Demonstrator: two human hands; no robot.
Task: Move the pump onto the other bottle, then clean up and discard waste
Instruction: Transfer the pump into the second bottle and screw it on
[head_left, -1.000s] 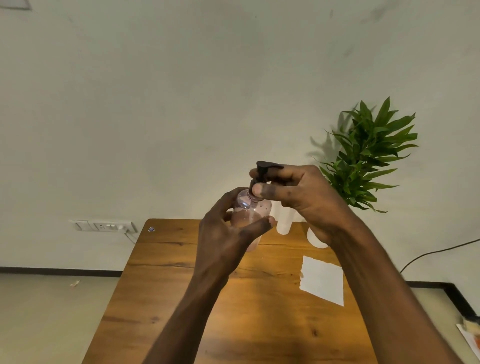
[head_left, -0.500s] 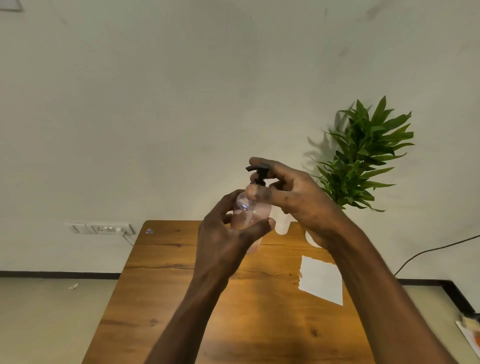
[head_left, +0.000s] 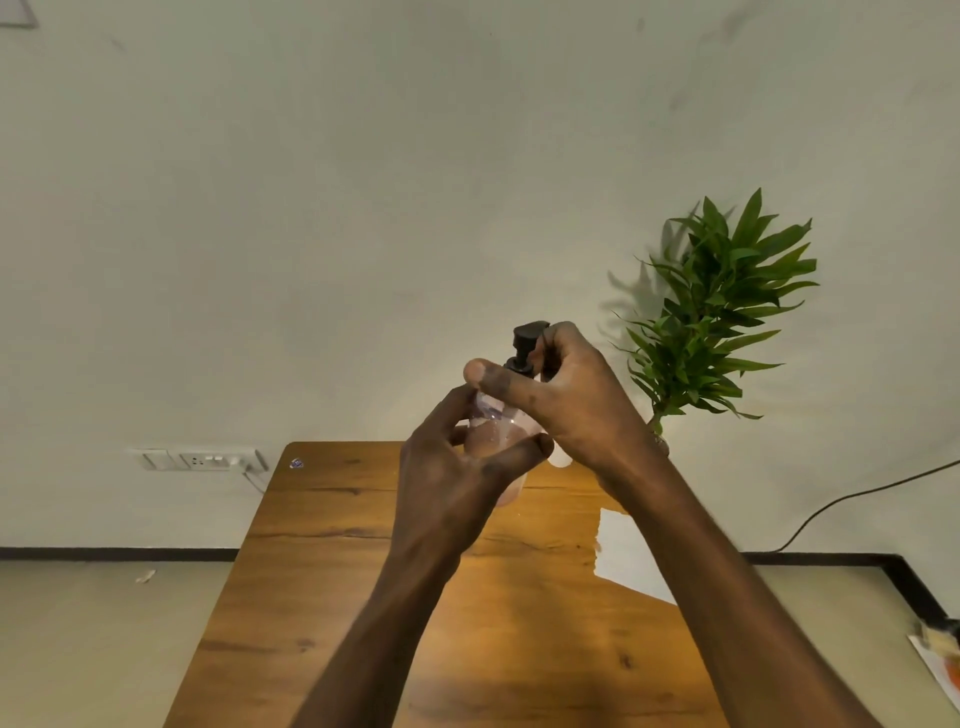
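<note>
1. Held mid-frame above the table (head_left: 332, 571), the clear bottle (head_left: 491, 431) is wrapped by the left hand (head_left: 457, 473).
2. The black pump (head_left: 524, 348) is pinched at its collar by the right hand (head_left: 566, 400).
3. Light, rigid plastic is judged slippery; the bottle's body and the pump's collar are best gripped.

Green leafy plant (head_left: 719, 306) by the wall, wall socket (head_left: 200, 460), black cable (head_left: 862, 493), wooden table (head_left: 332, 571)

Bottle (head_left: 493, 441) mostly hidden behind left hand (head_left: 452, 483); pump (head_left: 525, 348) collar covered by right hand (head_left: 566, 400); paper (head_left: 623, 556) partly behind forearm.
</note>
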